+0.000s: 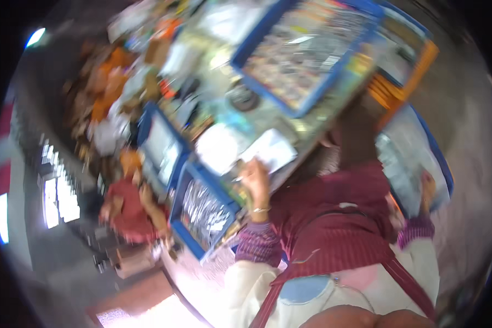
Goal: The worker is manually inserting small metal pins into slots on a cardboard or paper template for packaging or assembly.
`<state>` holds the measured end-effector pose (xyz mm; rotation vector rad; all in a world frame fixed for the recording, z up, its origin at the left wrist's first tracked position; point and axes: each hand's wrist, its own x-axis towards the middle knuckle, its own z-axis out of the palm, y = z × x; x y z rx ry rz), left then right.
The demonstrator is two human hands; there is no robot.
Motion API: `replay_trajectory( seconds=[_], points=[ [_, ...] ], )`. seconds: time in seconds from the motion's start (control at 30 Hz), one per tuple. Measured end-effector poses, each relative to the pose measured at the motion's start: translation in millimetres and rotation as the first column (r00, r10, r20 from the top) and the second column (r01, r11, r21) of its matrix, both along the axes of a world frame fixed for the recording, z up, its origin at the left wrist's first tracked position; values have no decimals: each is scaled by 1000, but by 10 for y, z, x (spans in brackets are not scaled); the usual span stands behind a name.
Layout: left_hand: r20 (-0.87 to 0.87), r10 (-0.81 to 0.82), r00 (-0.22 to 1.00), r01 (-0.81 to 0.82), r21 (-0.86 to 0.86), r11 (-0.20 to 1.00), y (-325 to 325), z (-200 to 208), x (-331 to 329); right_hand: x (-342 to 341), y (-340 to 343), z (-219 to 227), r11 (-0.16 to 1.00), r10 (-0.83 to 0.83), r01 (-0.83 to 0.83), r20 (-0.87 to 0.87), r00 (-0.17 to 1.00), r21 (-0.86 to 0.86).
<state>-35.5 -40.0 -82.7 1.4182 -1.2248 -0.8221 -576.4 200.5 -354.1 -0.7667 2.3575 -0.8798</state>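
Observation:
My left hand (255, 179) is at the table's near edge, its fingers curled together over the lower corner of a white sheet of paper (272, 151). Whatever those fingers may pinch is too blurred to name. Beside the sheet lies a round white patch (218, 147), washed out by glare. Off to the right, my right hand (427, 187) reaches down to a blue-rimmed bin (449, 176) that contains pale, clear plastic (409, 147). Motion smears its fingers, so its grip does not show.
A large blue tray (238, 61) of small packed items stands on the table. Two blue bins, one with shiny clear packets (205, 210), adjoin its left side. An orange crate (404, 90) sits at right. A person in red (131, 210) is at left, near heaped bags (112, 82).

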Motion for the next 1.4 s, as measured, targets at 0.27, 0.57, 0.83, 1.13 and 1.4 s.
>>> replay_trajectory(
  seconds=[0.27,0.57,0.83,1.13,1.4],
  points=[
    [-184,-38,982,65,146,987,16,711,272,901,-1531,1199,919,293,-86,520,802,-385],
    [557,50,829,-210,226,951,252,636,2234,2637,-2086,2667,553,833,-653,350,428,-518],
    [670,-82,738,6,115,993,356,136,2491,3316,-2060,2965,419,902,-733,339,268,-535],
    [841,-155,518,78,134,988,-34,-7,2741,3515,-2037,3056,301,949,-830,232,212,-470],
    [806,-162,569,2,196,981,-120,-23,2867,3550,-1978,2876,261,961,-837,214,177,-480]
  ],
)
